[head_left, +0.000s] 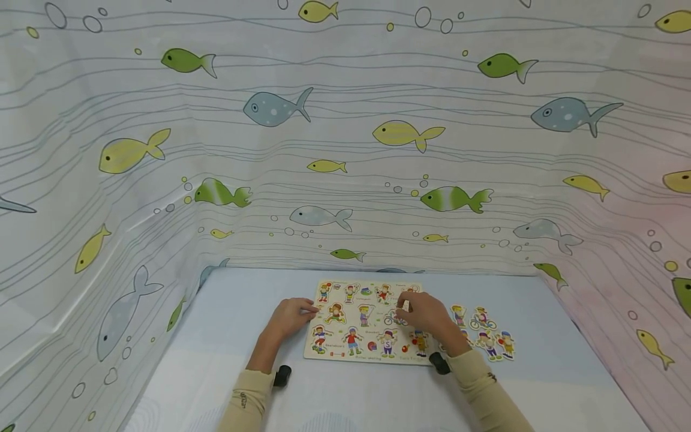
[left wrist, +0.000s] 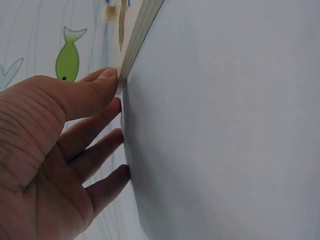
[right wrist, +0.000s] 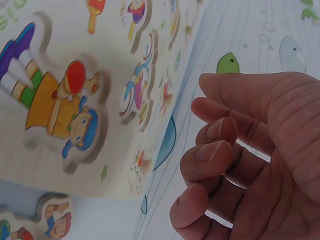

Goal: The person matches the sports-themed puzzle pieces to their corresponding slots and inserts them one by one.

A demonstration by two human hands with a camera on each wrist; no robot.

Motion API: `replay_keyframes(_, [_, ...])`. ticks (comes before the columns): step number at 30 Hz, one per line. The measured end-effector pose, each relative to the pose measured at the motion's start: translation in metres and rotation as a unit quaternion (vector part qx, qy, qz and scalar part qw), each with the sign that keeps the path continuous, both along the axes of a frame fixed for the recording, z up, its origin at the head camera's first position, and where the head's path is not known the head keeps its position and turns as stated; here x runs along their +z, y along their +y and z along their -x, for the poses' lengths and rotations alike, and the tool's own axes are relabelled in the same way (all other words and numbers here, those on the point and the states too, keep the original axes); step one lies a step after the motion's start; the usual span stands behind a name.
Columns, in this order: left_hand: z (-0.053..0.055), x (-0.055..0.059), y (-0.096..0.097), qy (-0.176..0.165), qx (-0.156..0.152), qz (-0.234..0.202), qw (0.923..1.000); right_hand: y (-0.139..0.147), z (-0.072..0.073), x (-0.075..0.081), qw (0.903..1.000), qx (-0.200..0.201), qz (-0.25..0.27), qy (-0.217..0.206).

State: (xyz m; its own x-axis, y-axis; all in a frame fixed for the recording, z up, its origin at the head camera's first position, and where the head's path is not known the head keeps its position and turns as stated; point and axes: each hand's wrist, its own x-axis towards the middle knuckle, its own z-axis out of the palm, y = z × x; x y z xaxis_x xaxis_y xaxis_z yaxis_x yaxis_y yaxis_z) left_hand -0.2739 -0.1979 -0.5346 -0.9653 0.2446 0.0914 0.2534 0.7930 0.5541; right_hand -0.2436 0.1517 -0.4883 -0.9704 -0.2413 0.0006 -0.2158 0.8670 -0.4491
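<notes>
A wooden puzzle board [head_left: 351, 306] with shapes of children at sports lies on the table. My left hand [head_left: 293, 314] is at its left edge. In the left wrist view the thumb lies at the board's edge [left wrist: 142, 35] and the spread fingers [left wrist: 97, 165] touch the table surface. My right hand [head_left: 423, 311] is over the board's right part, fingers loosely bent, with nothing seen between them in the right wrist view. That view shows a child with a red bat [right wrist: 55, 112] on the board and a loose puzzle piece [right wrist: 55, 217] below its edge.
Several loose pieces lie right of the board, among them a cyclist piece [head_left: 482, 319] and a piece with a ball [head_left: 507, 345]; the right forearm partly covers others. A fish-patterned sheet [head_left: 378, 234] stands around the table's back and sides. Each wrist bears a black device [head_left: 282, 375].
</notes>
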Motion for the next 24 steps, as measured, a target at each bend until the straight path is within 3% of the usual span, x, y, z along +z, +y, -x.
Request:
replay_keyframes(6, [0.000, 0.000, -0.001, 0.005, -0.004, 0.003, 1.0000, 0.010, 0.000, -0.005, 0.9997, -0.016, -0.016, -0.009])
replay_keyframes(16, [0.001, 0.000, 0.000, 0.002, 0.001, 0.005, 1.0000, 0.029, -0.001, -0.010, 0.9994, -0.019, -0.005, -0.028])
replay_keyframes(24, [0.000, 0.001, 0.000, -0.001, 0.004, 0.011, 0.9999, 0.042, -0.003, -0.010, 0.9980, -0.044, 0.005, -0.044])
